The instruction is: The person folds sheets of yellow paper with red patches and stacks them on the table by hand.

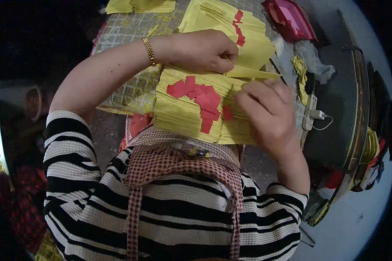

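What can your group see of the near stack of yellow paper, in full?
The near stack looks like thin yellow sheets packed edge-up in two blocks, split by a narrow seam. Irregular red pieces lie mostly across the left block. It extends past the table's near edge. The left hand is at its far side; the blurred right hand covers part of the right block.

Surface: a table top (pixel 133 41) with a grey, grid-patterned covering, smeared with yellow.
Far left: a low pile of yellow paper (pixel 152 6).
Far middle: a fanned stack of yellow sheets (pixel 259 50), little red pieces running across it.
Left part: a thin yellow strip (pixel 153 30), lying loose.
Near side: a thick yellow bundle (pixel 178 111), red scraps (pixel 204 98) over it.
Right side: clear plastic (pixel 311 58); can't tell if it rests there.
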The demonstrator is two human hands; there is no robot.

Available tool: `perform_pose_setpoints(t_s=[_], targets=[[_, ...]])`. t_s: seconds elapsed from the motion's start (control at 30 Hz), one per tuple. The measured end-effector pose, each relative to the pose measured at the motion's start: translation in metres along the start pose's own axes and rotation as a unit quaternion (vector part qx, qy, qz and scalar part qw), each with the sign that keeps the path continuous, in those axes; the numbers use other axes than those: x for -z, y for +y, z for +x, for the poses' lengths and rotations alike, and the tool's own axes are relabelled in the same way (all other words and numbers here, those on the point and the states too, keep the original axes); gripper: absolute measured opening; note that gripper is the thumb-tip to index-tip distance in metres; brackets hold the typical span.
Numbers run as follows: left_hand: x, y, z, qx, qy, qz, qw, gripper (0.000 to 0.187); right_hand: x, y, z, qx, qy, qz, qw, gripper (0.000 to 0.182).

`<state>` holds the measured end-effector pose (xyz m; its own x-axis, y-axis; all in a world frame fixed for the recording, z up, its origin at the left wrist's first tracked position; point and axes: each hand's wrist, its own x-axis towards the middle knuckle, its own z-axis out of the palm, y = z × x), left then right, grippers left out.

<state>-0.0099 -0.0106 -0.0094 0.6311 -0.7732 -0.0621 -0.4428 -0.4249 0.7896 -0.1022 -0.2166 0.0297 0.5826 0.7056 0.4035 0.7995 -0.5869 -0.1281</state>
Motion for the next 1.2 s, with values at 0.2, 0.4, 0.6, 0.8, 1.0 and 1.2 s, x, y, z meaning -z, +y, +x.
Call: perform_pose_setpoints(t_s=[0.2,0.4,0.6,0.8,1.0,1.2], targets=[[-0.001,0.006,-0.004,0.006,0.010,0.021,1.000,0.015,0.001,-0.016,-0.016,0.049,-0.030,-0.023,0.998,0.016],[0.005,0.017,-0.006,0.011,0.004,0.042,0.999,0.016,0.005,0.001,-0.015,-0.054,-0.025,0.050,0.997,0.024],[0.002,0.002,0.003,-0.035,0.047,0.108,0.992,0.016,0.000,0.046,0.022,-0.344,-0.151,0.364,0.852,0.028],[0.005,0.005,0.008,0.024,0.013,0.132,0.991,0.017,-0.022,0.064,0.040,-0.312,-0.259,0.263,0.875,0.026],[0.006,0.019,0.006,0.085,-0.022,0.081,0.993,0.020,-0.017,0.038,0.045,-0.339,-0.222,0.126,0.906,0.029],[-0.005,0.008,0.004,0.106,0.035,-0.051,0.992,0.019,-0.023,0.036,0.033,-0.375,-0.049,0.185,0.907,0.031]])
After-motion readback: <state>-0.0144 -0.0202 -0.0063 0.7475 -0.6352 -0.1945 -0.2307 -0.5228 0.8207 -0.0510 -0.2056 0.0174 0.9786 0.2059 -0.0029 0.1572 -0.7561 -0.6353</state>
